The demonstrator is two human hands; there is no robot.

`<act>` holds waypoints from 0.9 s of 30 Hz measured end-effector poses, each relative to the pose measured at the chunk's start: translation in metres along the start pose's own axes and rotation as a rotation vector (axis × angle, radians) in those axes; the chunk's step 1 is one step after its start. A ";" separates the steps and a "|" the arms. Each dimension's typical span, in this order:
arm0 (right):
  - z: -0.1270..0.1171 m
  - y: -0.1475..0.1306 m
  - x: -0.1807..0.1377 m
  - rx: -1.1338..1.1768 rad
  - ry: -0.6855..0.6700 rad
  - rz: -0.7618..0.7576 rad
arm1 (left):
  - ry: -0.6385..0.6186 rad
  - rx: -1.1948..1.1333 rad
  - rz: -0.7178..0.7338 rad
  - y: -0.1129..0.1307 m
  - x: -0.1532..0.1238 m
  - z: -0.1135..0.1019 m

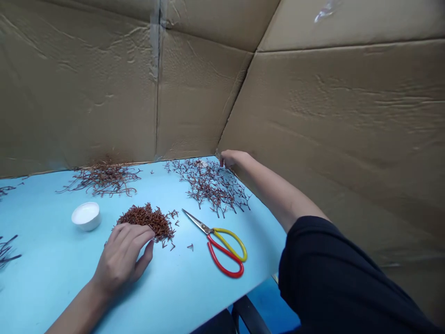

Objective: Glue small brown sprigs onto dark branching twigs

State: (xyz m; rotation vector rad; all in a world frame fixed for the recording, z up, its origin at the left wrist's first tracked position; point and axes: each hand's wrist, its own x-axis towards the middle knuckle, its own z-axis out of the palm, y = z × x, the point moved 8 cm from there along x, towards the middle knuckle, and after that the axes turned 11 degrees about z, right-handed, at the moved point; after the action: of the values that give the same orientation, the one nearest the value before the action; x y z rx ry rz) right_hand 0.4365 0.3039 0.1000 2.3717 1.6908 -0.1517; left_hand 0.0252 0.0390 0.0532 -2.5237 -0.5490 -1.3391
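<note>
Right hand (232, 158) at the far edge of branched twigs (212, 183); left hand (125, 253) at the clippings heap (153, 220).
Right fingers hang down, grip can't be told; left fingers curled, thumb near forefinger, hold unclear. Twigs spread beyond scissors (207, 230), long axis far-left to near-right, tips splayed. Scissors' blades point far-left. Clippings heap left of scissors, longer sideways, bits pointing every way. White bowl (86, 216) farther left of scissors.

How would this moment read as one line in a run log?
left hand: at pile of short brown pieces | right hand: at branched twigs | scissors: on table, unheld | white bowl: left of pile
</note>
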 end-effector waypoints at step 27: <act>0.097 -0.193 -0.248 1.581 -0.402 -0.785 | 0.404 -1.153 -1.036 -0.044 -0.023 0.031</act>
State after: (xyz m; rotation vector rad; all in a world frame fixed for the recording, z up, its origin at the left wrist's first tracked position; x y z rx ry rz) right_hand 0.1769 0.1126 0.0356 1.6070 2.4999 -2.6327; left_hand 0.0179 0.0851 0.0177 -2.5025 -1.3972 -3.1917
